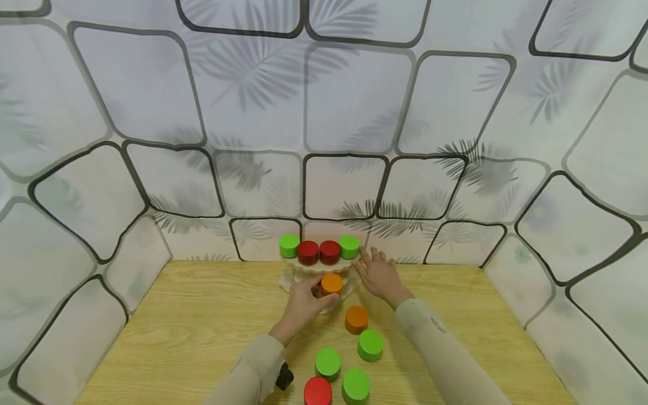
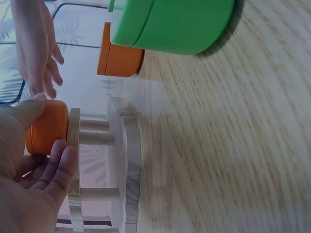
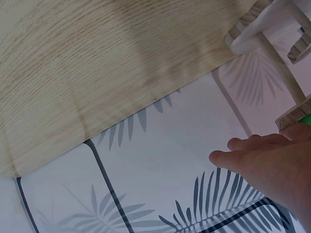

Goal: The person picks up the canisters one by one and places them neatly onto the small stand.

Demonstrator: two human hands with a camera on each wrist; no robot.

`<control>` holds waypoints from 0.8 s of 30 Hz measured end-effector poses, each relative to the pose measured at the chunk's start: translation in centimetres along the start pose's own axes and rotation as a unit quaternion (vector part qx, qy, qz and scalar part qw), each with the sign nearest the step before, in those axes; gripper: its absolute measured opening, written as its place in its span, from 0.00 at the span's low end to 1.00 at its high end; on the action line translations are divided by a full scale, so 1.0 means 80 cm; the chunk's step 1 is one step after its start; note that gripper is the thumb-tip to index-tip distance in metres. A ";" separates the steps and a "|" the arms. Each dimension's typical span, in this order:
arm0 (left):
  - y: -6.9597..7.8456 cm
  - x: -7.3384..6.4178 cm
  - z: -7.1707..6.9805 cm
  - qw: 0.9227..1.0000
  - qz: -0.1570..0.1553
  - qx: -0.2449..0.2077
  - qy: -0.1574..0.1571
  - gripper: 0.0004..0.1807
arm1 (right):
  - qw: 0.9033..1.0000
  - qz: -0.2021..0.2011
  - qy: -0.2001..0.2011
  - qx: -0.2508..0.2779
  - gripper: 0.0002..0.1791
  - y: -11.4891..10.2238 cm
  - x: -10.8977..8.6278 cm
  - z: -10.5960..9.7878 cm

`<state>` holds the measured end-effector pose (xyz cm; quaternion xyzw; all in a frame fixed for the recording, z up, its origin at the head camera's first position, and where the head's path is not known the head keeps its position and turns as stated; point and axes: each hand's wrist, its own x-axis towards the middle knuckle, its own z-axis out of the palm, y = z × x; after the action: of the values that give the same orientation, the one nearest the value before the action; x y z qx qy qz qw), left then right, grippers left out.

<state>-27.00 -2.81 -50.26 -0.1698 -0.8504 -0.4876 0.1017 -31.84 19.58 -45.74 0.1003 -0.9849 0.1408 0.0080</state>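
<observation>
My left hand grips an orange round lidded container between thumb and fingers. In the left wrist view, the container is right against a board of the tiered wooden stand. Fingers spread, my right hand lies at the right edge of the stand's upper tier, close beside a green container. Along that tier also sit two red containers, a right one and a left one, plus another green container at the left end.
On the wooden table, in front of the stand, are a second orange container, three green ones, the nearest green container among them, and a red container. A patterned wall rises directly behind the stand.
</observation>
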 end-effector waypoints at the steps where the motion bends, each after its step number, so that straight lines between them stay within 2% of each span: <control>1: 0.001 0.001 0.000 1.000 -0.001 0.003 0.001 0.30 | 1.000 0.000 0.001 0.002 0.38 0.000 0.000 0.000; 9: 0.001 0.003 0.003 1.000 0.015 -0.003 0.020 0.29 | 1.000 -0.003 0.008 0.000 0.38 0.002 0.002 0.004; 18: -0.007 -0.003 0.001 0.999 0.031 -0.041 0.004 0.28 | 1.000 0.000 0.009 -0.001 0.38 0.001 0.002 0.003; 24: -0.006 -0.001 0.004 0.999 0.028 -0.011 0.018 0.27 | 1.000 0.004 0.005 -0.002 0.38 0.002 0.002 0.004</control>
<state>-27.13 -2.73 -50.80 -0.1857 -0.8381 -0.4964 0.1289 -32.01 19.59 -46.05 0.0957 -0.9855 0.1396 0.0128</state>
